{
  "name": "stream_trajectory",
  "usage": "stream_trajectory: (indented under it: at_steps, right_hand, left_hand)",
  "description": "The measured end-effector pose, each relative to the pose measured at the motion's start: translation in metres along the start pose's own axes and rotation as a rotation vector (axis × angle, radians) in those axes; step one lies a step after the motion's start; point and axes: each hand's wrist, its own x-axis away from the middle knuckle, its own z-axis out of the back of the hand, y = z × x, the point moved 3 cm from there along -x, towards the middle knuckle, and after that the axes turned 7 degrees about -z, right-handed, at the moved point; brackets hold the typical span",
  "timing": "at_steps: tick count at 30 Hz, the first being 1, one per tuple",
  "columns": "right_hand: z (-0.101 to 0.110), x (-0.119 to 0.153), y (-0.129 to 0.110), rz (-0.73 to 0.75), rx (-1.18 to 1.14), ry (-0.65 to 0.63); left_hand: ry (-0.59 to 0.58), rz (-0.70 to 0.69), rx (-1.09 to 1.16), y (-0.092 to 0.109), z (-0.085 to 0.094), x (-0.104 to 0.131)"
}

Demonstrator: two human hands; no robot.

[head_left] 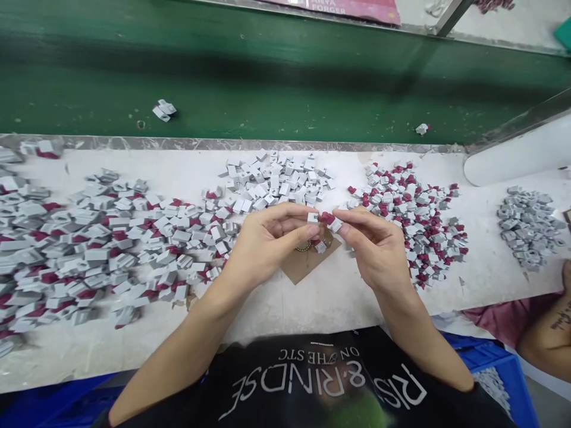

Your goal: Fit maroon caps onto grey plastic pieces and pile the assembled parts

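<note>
Between thumb and fingers, my left hand (276, 238) pinches a small light-grey plastic block (313, 219) with a notch facing right. Opposite it, my right hand (372, 238) grips a grey and dark-red plastic piece (331, 220), its red end pointing left. The two parts are close together; I cannot tell whether they touch. Under the hands lies a brown cardboard piece (298, 270), partly hidden, with another small grey and red piece (320, 246) above it. Beyond my left hand is a heap of plain light-grey blocks (279, 181).
Many grey and red pieces (93, 255) spread over the left of the white table (285, 327). More grey-red pieces (410, 202) lie right, then darker grey parts (529, 229). A green belt (285, 83) runs behind. Another person's arm (546, 330) and a blue crate (520, 386) are at right.
</note>
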Motion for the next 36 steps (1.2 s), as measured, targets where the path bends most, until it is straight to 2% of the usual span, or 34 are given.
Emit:
stream_trajectory:
  at_steps: [5, 13, 20, 28, 31, 33, 34, 36]
  right_hand:
    - [0.000, -0.001, 0.000, 0.012, 0.002, 0.003]
    - [-0.001, -0.002, -0.002, -0.024, 0.061, 0.011]
    - [0.002, -0.013, -0.001, -0.030, 0.120, -0.109]
    - [0.005, -0.028, 0.001, -0.028, 0.141, -0.159]
    - [0.011, -0.050, -0.005, -0.035, 0.194, -0.165]
    - [0.022, -0.080, -0.013, -0.017, 0.291, -0.128]
    - [0.030, -0.099, -0.018, -0.001, 0.372, -0.072]
    - [0.051, -0.141, -0.029, 0.062, 0.615, 0.168]
  left_hand:
    - [-0.011, 0.005, 0.020, -0.002, -0.001, -0.002]
    - [-0.027, 0.015, -0.067, -0.002, 0.000, -0.004]
    - [-0.135, -0.015, -0.172, 0.004, 0.004, -0.015]
    - [-0.288, 0.002, -0.190, 0.006, 0.011, -0.042]
    - [-0.254, -0.108, -0.297, 0.013, 0.013, -0.062]
    - [-0.170, -0.198, -0.418, 0.020, 0.017, -0.083]
    - [-0.113, -0.230, -0.471, 0.024, 0.020, -0.096]
    - [0.009, -0.258, -0.536, 0.030, 0.027, -0.126]
